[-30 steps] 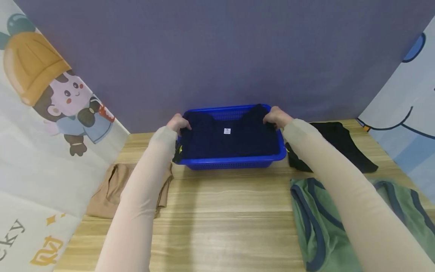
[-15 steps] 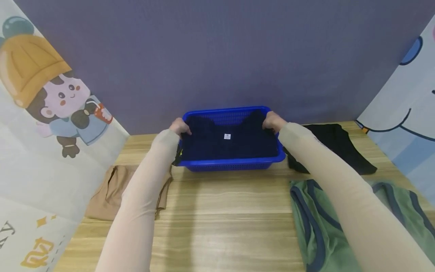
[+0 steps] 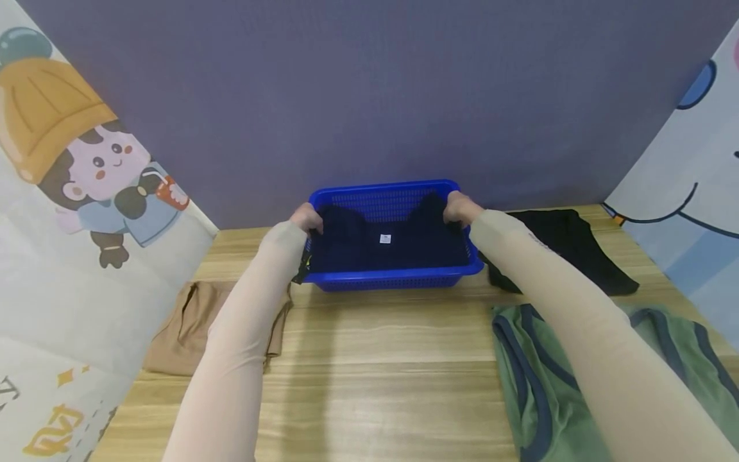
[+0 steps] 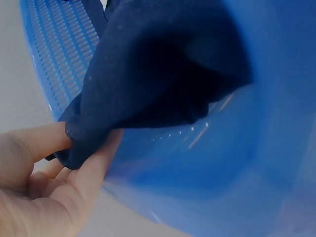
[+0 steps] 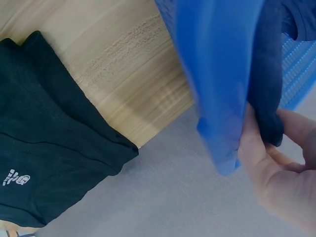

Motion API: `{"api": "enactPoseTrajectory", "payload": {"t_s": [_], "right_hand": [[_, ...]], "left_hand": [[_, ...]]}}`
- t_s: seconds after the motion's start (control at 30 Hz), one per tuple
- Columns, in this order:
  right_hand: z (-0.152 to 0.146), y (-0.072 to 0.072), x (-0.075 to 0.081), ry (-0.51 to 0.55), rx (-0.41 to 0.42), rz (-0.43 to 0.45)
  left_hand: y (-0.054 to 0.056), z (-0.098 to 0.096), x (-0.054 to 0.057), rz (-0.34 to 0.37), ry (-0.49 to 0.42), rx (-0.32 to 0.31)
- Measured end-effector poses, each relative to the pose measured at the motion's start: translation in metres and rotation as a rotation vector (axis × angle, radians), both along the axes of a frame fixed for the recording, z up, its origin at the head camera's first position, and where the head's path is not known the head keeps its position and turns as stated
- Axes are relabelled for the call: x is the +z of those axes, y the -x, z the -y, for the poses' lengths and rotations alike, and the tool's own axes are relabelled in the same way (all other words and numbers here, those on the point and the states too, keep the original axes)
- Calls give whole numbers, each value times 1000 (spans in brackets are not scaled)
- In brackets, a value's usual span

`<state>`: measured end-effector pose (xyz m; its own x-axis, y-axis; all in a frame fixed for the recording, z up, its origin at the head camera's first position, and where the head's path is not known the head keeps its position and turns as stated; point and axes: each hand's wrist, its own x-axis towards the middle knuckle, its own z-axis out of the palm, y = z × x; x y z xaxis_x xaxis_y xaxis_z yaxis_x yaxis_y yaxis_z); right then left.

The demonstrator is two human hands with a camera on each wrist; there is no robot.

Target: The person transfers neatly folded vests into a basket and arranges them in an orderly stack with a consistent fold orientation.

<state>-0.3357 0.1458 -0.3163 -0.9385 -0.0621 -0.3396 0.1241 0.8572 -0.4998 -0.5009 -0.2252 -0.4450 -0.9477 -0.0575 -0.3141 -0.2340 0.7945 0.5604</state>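
A dark navy garment (image 3: 385, 253) with a small white label lies inside the blue plastic basket (image 3: 392, 278) at the back of the table. My left hand (image 3: 307, 218) pinches the garment's left edge between thumb and fingers, just inside the rim. In the left wrist view the cloth (image 4: 106, 98) folds between those fingers and bulges over the basket's interior. On the other side, my right hand (image 3: 462, 208) pinches the garment's right edge. The right wrist view has that cloth (image 5: 266, 74) against the basket wall (image 5: 217, 64), with the fingers beside the wall.
Tan folded cloth (image 3: 179, 327) lies at the left, partly under my left arm. To the right are a black garment (image 3: 577, 250) and a green garment with dark trim (image 3: 531, 385), partly covered by my right arm. A grey wall (image 3: 381, 96) rises behind the basket.
Both hands have lowered the navy garment deeper into the basket, so more of the back mesh wall shows. The hands have also come slightly closer together.
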Motion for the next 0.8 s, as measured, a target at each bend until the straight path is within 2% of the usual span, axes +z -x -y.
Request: {"api": "enactPoseTrajectory", "payload": {"t_s": [0.07, 0.1, 0.13, 0.23, 0.3, 0.33, 0.37, 0.4, 0.43, 0.47, 0.5, 0.57, 0.63, 0.67, 0.7, 0.73, 0.77, 0.8], "right_hand": [[1, -1, 1, -6, 8, 2], [1, -1, 1, -9, 10, 1], [1, -1, 1, -11, 10, 1], [2, -1, 1, -18, 15, -3], [2, -2, 2, -23, 16, -5], [2, -2, 2, -27, 16, -8], [2, -3, 2, -31, 17, -9], [2, -3, 2, -34, 17, -10], [2, -3, 3, -36, 16, -11], [3, -4, 3, -38, 16, -10], [3, -4, 3, -40, 17, -9], [3, -4, 5, -38, 22, -4], [4, -5, 6, -25, 26, 5], [5, -6, 7, -17, 30, 11], [5, -7, 9, -13, 35, 19], [6, -8, 10, -6, 39, 27], [7, -9, 12, -7, 42, 32], [7, -11, 14, -11, 50, 38]], "left_hand": [[11, 6, -11, 7, 6, -8], [22, 11, -22, -13, 5, -2], [38, 18, -36, -8, 5, -10], [97, 42, -89, 6, 20, -23], [117, 51, -105, 30, 26, -45], [124, 53, -110, 37, 27, -48], [125, 54, -111, 50, 31, -50], [120, 52, -105, 61, 24, -59], [109, 48, -95, 76, 23, -68], [93, 41, -79, 90, 16, -73], [82, 37, -70, 97, 10, -67], [44, 23, -36, 97, -7, -103], [4, 7, 2, 114, 4, -112], [-9, 3, 15, 108, -7, -125], [-17, -1, 22, 101, -5, -129], [-17, -1, 24, 102, -9, -126], [-8, 1, 17, 112, -10, -108], [10, 8, 2, 122, -8, -89]]}}
